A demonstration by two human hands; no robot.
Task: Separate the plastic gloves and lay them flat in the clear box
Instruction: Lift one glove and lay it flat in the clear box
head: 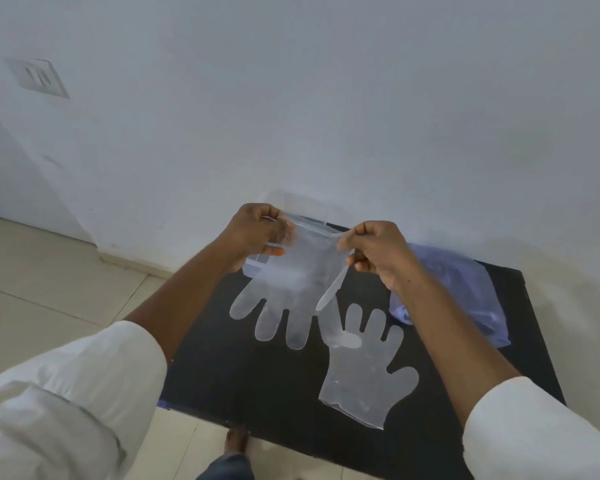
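Two rolled white sleeves (84, 386) fill the bottom corners, soft and creased, with bare forearms reaching forward from them over a small black table (243, 368) with a flat matte top. Below its near edge a bare foot (236, 441) shows on pale floor tiles (49, 271).

The left hand (253, 233) pinches the cuff edge of a thin see-through plastic glove (291, 292) between thumb and curled fingers. The right hand (374, 251) pinches the opposite side of the same cuff, so the glove hangs stretched between them with its fingers pointing down toward the table. The film is cloudy and smooth; a narrow strip, perhaps its thumb or a second layer, trails from the right hand's grip, and I cannot tell which.

A second glove (364, 382) of the same plastic lies flat on the table, fingers pointing away, its cuff at the near side.

The clear box (302, 209) sits at the far edge of the table behind the hands, mostly hidden by them and hard to trace against the white wall (326, 98). To the right lies a bluish plastic bag (465, 289), crumpled, its contents unclear. A switch plate (39, 77) on the wall is blurred.
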